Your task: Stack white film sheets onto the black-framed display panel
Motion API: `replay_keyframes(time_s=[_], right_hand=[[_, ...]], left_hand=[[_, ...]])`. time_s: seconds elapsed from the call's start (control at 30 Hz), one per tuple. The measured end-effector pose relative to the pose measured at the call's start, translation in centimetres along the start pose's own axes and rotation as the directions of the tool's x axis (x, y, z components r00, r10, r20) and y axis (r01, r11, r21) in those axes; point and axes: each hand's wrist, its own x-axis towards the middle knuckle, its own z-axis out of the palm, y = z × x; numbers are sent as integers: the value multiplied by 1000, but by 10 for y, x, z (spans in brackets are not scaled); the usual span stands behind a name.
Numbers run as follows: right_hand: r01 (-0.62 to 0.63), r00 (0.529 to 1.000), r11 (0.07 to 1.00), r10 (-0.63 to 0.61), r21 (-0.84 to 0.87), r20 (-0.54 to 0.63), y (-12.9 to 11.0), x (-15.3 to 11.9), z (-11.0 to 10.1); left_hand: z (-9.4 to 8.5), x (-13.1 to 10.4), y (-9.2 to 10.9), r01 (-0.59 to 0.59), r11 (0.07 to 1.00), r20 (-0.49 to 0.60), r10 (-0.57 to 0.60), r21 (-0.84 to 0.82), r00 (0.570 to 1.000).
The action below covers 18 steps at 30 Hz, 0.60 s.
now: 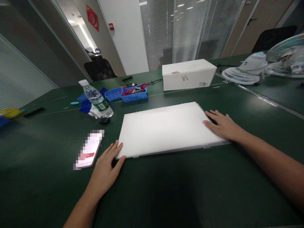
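A flat white rectangular panel (163,129), perhaps a closed thin box, lies on the green tabletop (152,193) in front of me. Small clips or tabs show along its near edge. At the panel's near left corner rests my left hand (106,164), fingers apart and thumb on the edge. My right hand (220,125) lies at the right edge with its fingers spread, the thumb over the white surface. Neither hand is wrapped round the panel. Left of the panel lies a phone (91,148) with a lit, partly blurred screen.
A water bottle (98,101) leans beside a black mouse (104,120). Blue trays (135,97) with red wires stand behind the panel. Farther back are a white carton (188,76) and, at right, white fan parts (247,69). Something yellow (10,113) lies far left.
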Motion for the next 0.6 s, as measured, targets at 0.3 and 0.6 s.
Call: replay_keyframes(time_s=[0.3, 0.6], right_hand=[[287, 916, 949, -311, 128, 255, 31, -33, -47], [275, 901, 937, -329, 214, 282, 31, -30, -48]], left_hand=[[1, -1, -1, -1, 1000, 6, 1, 25, 1000], [2, -1, -4, -29, 1000, 0, 29, 13, 1000]])
